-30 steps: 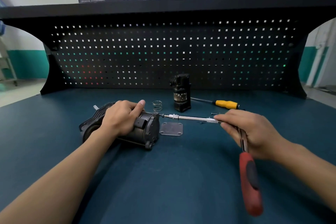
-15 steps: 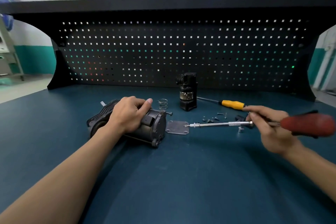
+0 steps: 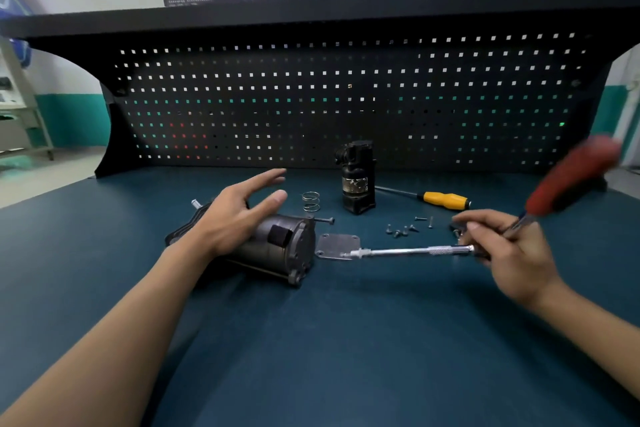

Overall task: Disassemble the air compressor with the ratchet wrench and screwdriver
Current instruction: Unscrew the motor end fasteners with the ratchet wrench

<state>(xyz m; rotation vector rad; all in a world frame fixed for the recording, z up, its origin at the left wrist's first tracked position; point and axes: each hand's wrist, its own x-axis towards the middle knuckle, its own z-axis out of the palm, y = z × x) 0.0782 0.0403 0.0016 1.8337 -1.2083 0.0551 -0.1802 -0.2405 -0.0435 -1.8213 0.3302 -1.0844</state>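
From the head camera, the left hand (image 3: 239,218) hangs over the air compressor (image 3: 277,248) with its fingers (image 3: 268,180) straight and spread wide, holding nothing. The thumb points toward the spring (image 3: 311,202), which stands just beyond the fingertips. The compressor lies on its side on the bench top (image 3: 346,340), under and just ahead of the palm. Its round end cap faces the right hand. Whether the palm touches the housing cannot be told.

A long bolt (image 3: 324,219) sticks out from the compressor's top edge, below the spring and past the thumb tip.

The right hand (image 3: 509,253) has its fingers (image 3: 467,218) curled round the ratchet wrench (image 3: 564,189), gripping it near the head. The red handle rises up and away behind the knuckles and is blurred. From under those fingers a silver extension bar (image 3: 415,251) runs level toward the left hand. Its far end lies over the edge of a flat metal plate (image 3: 337,245) that rests on the bench just beside the compressor's end cap.

A scatter of small screws (image 3: 403,229) lies just beyond the bar, near the right fingertips on the side toward the left hand. Farther from the fingertips, the screwdriver (image 3: 446,200) with the yellow handle lies flat, untouched. A black cylindrical part (image 3: 358,178) stands upright between the screwdriver's tip and the spring. The pegboard (image 3: 346,97) closes off the bench behind everything.
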